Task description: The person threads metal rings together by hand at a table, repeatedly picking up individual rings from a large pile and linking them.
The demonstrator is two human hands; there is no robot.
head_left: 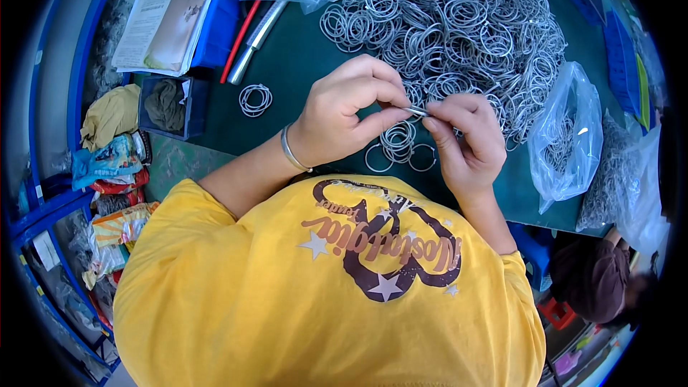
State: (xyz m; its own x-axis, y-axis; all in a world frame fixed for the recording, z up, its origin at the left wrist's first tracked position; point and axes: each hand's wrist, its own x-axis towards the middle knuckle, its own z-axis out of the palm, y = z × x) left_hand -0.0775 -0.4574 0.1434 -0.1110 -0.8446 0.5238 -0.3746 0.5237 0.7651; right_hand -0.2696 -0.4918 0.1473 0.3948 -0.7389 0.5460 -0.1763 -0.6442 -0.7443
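My left hand (352,109) and my right hand (469,136) meet over the table's near part, fingertips pinched on a thin silvery metal ring (416,110). It is seen nearly edge-on, so its full shape is hidden. Just below the fingers lie several loose wire rings (396,145), some of them open at one side. Beyond both hands spreads a large heap of grey metal rings (459,21). To the left of my left hand sits a small group of rings (255,100) on the green table top (301,46).
A tapered metal rod (259,39) and a red stick (241,41) lie at the back left, near papers (161,18) on a blue bin (218,21). A clear bin (170,109) holds dark cloth. Plastic bags of rings (566,140) stand right; another person (591,276) sits beyond.
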